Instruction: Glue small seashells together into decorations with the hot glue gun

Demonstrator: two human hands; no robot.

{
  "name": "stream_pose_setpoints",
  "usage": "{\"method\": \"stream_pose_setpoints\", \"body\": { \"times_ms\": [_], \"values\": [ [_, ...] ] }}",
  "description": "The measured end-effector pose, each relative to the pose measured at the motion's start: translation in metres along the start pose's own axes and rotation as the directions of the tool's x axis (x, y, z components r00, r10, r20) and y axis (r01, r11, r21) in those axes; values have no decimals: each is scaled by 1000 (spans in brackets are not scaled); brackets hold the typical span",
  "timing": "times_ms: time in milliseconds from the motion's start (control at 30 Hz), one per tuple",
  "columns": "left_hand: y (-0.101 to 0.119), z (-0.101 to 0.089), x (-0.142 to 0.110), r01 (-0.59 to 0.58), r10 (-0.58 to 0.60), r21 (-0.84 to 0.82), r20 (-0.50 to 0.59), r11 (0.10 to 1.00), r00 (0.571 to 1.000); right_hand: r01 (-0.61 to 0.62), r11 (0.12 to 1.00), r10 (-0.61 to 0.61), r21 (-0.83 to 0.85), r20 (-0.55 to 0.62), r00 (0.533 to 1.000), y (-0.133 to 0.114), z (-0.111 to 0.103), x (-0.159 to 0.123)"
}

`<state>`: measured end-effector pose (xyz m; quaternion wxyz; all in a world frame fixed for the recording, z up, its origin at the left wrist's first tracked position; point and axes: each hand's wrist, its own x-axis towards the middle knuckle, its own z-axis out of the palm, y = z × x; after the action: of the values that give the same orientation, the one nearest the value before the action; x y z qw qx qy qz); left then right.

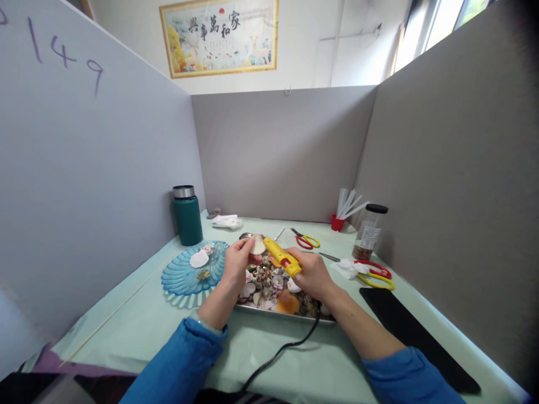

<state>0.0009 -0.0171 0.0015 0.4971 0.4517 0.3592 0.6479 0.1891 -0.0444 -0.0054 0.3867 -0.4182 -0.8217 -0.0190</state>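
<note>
While both hands are raised over a shallow metal tray (275, 315) heaped with small seashells (265, 279), the left hand (236, 259) has its grip pinched on the edge of a pale, fan-shaped shell (258, 244), held above the tray's far left part. The right hand (312, 272) has its grip wrapped around a yellow glue gun (281, 256), its front end pointed at the shell; whether they touch is too small to tell. A black cord (290, 344) trails across the green-covered counter (138, 325). To the left sits a blue scalloped plate (177, 285). The step in hand seems to be lining up gun and shell; the next move would call for a steady shell and fingers clear of the nozzle.
</note>
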Motion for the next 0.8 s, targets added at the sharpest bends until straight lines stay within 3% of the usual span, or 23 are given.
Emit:
{"method": "stream_pose_setpoints", "body": {
  "times_ms": [800],
  "values": [
    [-2,1,0,-42,35,115,61,992,998,24,1000,-24,-9,-4,1000,-4,-1,0]
  ]
}}
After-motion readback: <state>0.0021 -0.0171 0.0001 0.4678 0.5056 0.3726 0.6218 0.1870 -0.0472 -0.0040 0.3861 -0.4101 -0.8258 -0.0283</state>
